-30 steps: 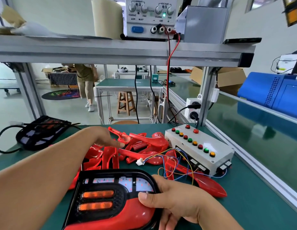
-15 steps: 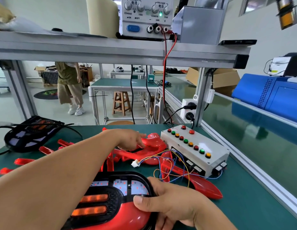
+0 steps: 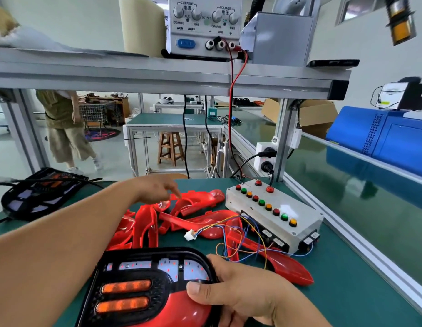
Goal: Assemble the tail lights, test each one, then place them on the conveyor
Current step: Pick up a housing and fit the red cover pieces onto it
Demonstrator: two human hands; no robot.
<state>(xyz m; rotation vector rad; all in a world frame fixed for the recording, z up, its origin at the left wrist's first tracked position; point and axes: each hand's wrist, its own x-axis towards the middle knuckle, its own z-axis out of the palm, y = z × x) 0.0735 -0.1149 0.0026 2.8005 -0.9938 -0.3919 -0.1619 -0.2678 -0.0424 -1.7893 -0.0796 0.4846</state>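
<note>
Two hands are at work here. The right hand [image 3: 243, 289] is closed around the right edge of the tail light [image 3: 144, 289], thumb pressed on its glossy red lens and fingers wrapped underneath, holding it low and close to the body over the green bench [image 3: 347, 291]. That unit looks like a rigid moulded shell, light for its bulk, and the shiny lens is probably slick and easy to scuff, so the black rim seems the safer place to grip. Its two amber bars show orange. The left hand [image 3: 158, 190] reaches forward over the pile of red lens covers [image 3: 181, 215], fingers loosely spread and pointing down, index tip at or just above a cover; it grasps nothing. Those covers look thin, stiff and snag-prone. Loose coloured wires [image 3: 231, 234] run from the test box [image 3: 271, 213] beside them.
</note>
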